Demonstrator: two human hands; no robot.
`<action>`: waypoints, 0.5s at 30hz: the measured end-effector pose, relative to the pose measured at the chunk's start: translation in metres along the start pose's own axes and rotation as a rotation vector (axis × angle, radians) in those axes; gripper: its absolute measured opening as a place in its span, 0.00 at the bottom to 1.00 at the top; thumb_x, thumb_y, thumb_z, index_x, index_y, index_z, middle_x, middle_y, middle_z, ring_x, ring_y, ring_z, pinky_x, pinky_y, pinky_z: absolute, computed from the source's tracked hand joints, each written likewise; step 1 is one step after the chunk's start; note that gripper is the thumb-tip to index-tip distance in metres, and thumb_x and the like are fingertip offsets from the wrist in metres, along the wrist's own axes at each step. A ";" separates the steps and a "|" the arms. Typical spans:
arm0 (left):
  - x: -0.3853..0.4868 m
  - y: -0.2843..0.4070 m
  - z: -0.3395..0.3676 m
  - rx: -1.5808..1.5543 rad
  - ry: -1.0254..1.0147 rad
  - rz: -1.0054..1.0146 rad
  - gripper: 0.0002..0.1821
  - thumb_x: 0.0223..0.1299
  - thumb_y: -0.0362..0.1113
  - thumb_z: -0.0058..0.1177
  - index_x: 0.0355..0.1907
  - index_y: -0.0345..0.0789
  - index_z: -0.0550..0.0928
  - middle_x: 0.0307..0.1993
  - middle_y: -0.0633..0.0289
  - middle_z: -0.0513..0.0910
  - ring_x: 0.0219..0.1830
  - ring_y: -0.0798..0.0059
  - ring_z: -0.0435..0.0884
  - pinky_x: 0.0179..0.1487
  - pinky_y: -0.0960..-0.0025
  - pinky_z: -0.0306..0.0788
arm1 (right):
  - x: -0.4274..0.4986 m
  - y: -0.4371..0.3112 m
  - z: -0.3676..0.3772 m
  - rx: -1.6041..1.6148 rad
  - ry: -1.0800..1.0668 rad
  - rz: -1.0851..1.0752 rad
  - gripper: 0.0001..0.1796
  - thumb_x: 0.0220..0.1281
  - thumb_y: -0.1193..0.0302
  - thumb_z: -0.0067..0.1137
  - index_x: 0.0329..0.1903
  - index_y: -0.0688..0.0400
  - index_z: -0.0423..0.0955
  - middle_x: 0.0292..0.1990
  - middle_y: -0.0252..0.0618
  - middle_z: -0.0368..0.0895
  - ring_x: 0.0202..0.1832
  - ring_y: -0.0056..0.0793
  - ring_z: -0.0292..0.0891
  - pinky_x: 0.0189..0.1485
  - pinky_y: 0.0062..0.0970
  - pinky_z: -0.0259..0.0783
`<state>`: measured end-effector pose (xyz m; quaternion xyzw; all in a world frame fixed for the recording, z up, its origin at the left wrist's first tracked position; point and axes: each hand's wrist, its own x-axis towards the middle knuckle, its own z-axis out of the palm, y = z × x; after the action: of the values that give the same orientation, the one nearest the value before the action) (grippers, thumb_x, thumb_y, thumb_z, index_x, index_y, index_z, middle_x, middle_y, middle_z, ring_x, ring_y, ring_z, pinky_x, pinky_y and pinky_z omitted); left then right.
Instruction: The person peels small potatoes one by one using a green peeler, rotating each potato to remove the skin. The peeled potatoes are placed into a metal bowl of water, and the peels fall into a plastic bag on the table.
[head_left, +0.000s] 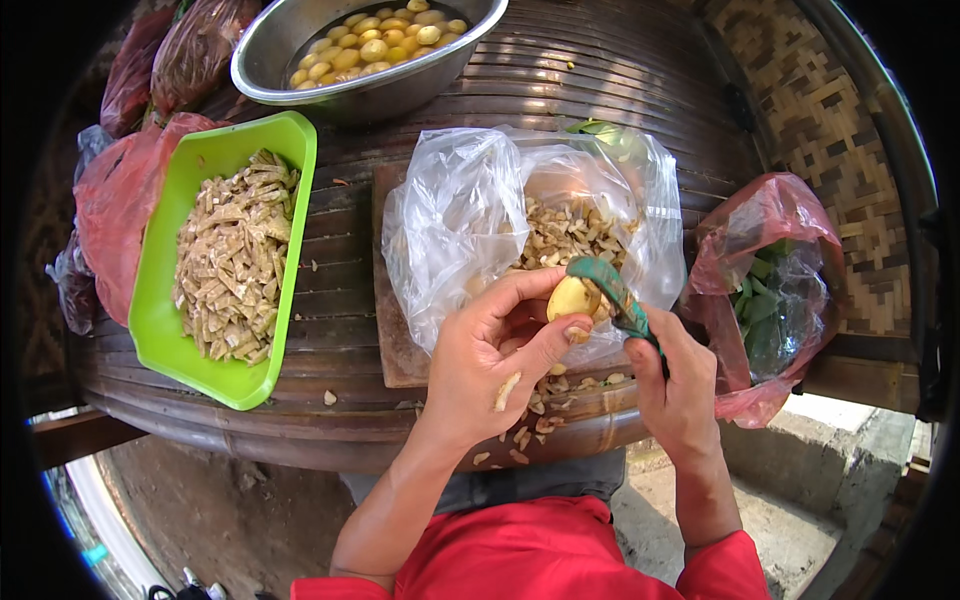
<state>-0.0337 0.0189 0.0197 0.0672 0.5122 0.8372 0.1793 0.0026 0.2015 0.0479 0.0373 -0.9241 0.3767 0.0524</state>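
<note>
A small yellow potato (573, 298) is pinched between the thumb and fingers of my left hand (491, 352). My right hand (679, 375) grips a green vegetable peeler (616, 294), whose head lies against the potato's upper right side. One strip of peel (507, 391) sticks to the back of my left hand, near the thumb's base. Beneath both hands, a clear plastic bag (457, 202) lies open with a heap of potato peelings (574, 231) in it. More loose peelings (551, 386) are scattered along the near edge of the bamboo table.
A metal basin (255, 82) of small potatoes in water stands at the back. Left is a green plastic tray (300, 217) of pale cut strips, beside red plastic bags (112, 217). A red bag with green leaves (780, 300) sits right. A brown board (397, 352) lies under the clear bag.
</note>
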 end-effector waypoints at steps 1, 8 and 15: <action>-0.002 0.002 0.001 0.013 0.019 -0.004 0.20 0.60 0.26 0.59 0.56 0.30 0.75 0.46 0.62 0.81 0.47 0.80 0.79 0.53 0.76 0.73 | 0.007 0.001 -0.001 -0.018 0.013 -0.023 0.12 0.67 0.72 0.53 0.51 0.64 0.72 0.34 0.49 0.78 0.33 0.49 0.77 0.37 0.32 0.72; 0.001 0.003 -0.004 -0.053 0.039 0.012 0.21 0.57 0.22 0.60 0.54 0.30 0.73 0.47 0.59 0.79 0.49 0.78 0.79 0.54 0.75 0.74 | -0.005 -0.006 -0.018 0.121 -0.107 -0.038 0.14 0.66 0.69 0.56 0.50 0.63 0.74 0.33 0.49 0.79 0.31 0.44 0.78 0.35 0.30 0.72; -0.002 -0.002 -0.002 -0.033 -0.038 0.097 0.21 0.56 0.21 0.59 0.53 0.30 0.72 0.47 0.59 0.78 0.51 0.75 0.79 0.54 0.74 0.74 | 0.009 0.013 -0.008 -0.064 -0.086 0.103 0.14 0.67 0.69 0.55 0.49 0.65 0.74 0.29 0.47 0.78 0.25 0.42 0.73 0.33 0.30 0.71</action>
<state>-0.0319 0.0174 0.0177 0.1049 0.4911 0.8518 0.1493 -0.0068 0.2157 0.0459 0.0041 -0.9378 0.3470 -0.0057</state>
